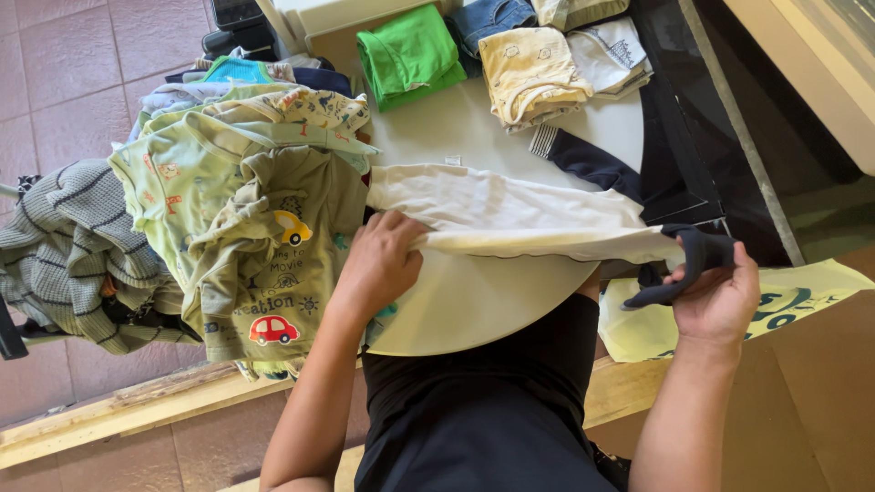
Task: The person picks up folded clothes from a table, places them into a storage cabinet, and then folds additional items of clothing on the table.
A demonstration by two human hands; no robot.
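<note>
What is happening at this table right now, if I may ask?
A person stretches a cream long-sleeved cotton garment across a round white table. The left hand pinches its lower edge; the right hand grips its dark navy cuff. An unfolded heap of pale green printed children's clothes lies alongside, and folded garments sit at the far edge.

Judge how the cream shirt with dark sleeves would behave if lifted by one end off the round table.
The cream shirt looks floppy: it sags and creases between the left hand and right hand. It seems light, since pinched fingertips hold it. Its dark sleeve lies limp on the round table, so it would probably trail.
</note>
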